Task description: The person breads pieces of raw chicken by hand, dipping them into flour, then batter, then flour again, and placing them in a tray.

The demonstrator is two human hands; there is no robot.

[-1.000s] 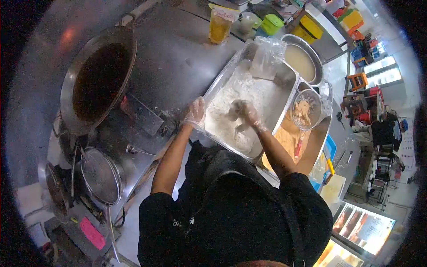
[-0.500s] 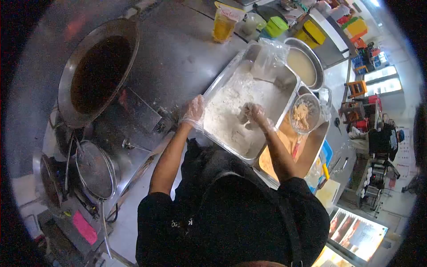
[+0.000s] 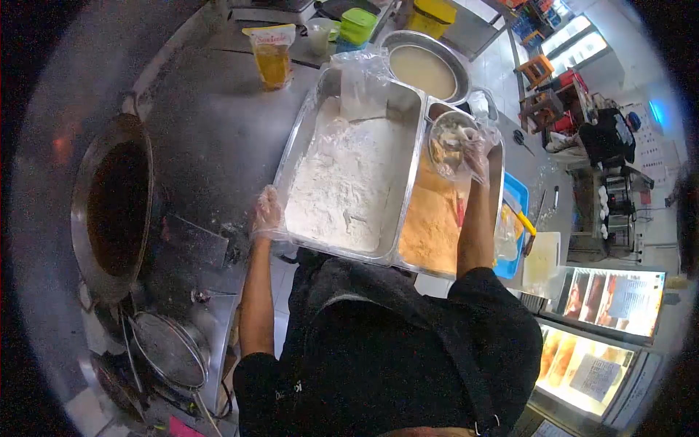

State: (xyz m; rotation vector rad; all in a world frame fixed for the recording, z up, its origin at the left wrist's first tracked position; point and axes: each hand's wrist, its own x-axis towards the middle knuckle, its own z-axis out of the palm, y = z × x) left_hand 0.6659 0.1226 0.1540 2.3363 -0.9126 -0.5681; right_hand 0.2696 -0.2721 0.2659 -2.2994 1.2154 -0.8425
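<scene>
Clear plastic gloves cover both hands. My left hand [image 3: 268, 213] is closed at the near left rim of a deep metal tray [image 3: 413, 171], which holds white flour [image 3: 342, 182]. My right hand [image 3: 475, 151] is at the right side of a clear bowl [image 3: 440, 162], fingers bent together over its edge. Pale, flour-dusted pieces [image 3: 453, 138] lie in the bowl; what the fingers hold, if anything, is hidden. The bowl sits at the far end of a narrower metal tray [image 3: 497, 171] with orange-tan powder [image 3: 429, 218]. A red-handled tool [image 3: 460, 211] is in the powder.
A wok of dark oil [image 3: 116, 211] stands left, above a strainer [image 3: 169, 349]. Behind the trays are an oil pouch [image 3: 272, 62] and a metal basin of cloudy liquid [image 3: 422, 69]. At right are a blue tray [image 3: 515, 193], a yellow-handled tool [image 3: 526, 222] and a cutting board [image 3: 542, 256].
My right hand has come up out of the flour and moved right to the bowl. My left hand stays by the tray's left rim. The whole view has shifted and turned.
</scene>
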